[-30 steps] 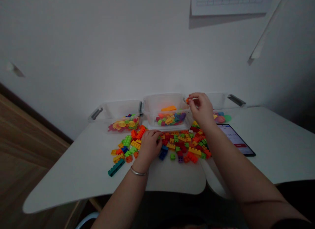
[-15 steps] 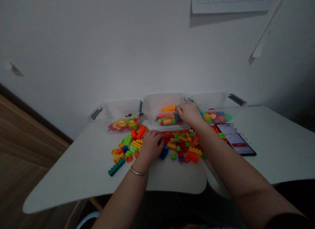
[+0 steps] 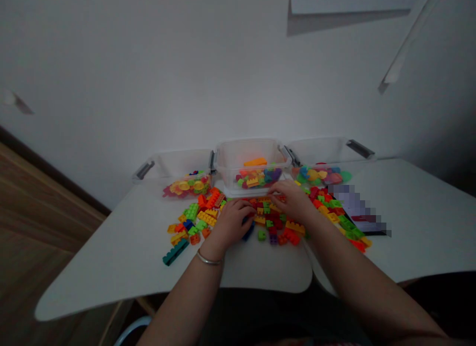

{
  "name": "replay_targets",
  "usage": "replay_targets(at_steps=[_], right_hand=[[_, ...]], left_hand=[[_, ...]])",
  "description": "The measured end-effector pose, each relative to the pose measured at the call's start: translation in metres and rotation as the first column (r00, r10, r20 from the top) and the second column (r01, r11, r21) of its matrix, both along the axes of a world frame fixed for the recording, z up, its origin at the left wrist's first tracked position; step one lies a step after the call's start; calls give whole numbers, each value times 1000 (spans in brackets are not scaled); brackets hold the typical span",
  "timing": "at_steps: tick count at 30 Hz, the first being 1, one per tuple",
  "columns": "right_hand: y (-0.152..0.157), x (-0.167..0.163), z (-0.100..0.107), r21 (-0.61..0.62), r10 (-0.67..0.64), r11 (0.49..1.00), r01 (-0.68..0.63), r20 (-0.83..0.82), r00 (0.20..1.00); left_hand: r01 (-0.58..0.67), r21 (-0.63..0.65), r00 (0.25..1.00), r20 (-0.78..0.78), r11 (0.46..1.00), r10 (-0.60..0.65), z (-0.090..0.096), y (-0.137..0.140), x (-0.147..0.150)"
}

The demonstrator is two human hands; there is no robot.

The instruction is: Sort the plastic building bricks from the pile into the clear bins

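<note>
Head camera view: nearest, two bare forearms reach over a white table (image 3: 267, 266) toward a clear middle box (image 3: 253, 150). Well in front of that box, to its left, lies a long teal block (image 3: 176, 252). Loose toy blocks (image 3: 295, 227) in many colours spread in front of the box and out to both sides. The left hand (image 3: 236, 219) rests among them, in front of the box, fingers curled beside a dark blue block (image 3: 248, 232); whether it grips anything cannot be told. The right hand (image 3: 292, 196) is closer, just in front of the box's right side, fingers bent down over the pile; a hold cannot be confirmed. Picking would probably go best with one block pinched by its sides and lifted straight up, so its neighbours are not dragged along. Keeping the left hand low should leave the right a free path. A phone (image 3: 359, 212), partly blurred, lies right of the box and nearer. Inside the box are more blocks, an orange one (image 3: 255, 162) among them. Clear boxes flank it: a left box (image 3: 182, 162) and a right box (image 3: 320, 150), both holding small pieces.
</note>
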State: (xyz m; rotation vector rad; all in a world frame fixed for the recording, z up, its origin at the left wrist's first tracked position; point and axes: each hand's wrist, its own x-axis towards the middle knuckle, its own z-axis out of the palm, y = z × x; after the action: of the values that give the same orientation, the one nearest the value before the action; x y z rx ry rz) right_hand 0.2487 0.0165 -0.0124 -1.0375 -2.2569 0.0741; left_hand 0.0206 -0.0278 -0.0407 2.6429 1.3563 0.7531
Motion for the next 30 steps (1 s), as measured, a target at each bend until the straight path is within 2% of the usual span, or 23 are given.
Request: replay_targets(at_steps=[3, 10, 14, 20, 30], right_hand=[[1, 11, -14, -97, 61, 994, -49, 126, 990], [6, 26, -30, -106, -8, 994, 24, 145, 989], [7, 25, -31, -123, 16, 992, 2, 148, 989], [4, 19, -27, -58, 38, 998, -28, 181, 983], [9, 14, -33, -61, 72, 996, -70, 34, 997]], left_hand=[[2, -8, 1000, 15, 1000, -2, -2, 1, 0], [17, -8, 1000, 11, 1000, -17, -5, 3, -1], [8, 1, 1000, 12, 1000, -8, -3, 1, 0], [-56, 2, 998, 15, 998, 56, 3, -1, 3], [-61, -10, 998, 13, 998, 61, 4, -2, 3]])
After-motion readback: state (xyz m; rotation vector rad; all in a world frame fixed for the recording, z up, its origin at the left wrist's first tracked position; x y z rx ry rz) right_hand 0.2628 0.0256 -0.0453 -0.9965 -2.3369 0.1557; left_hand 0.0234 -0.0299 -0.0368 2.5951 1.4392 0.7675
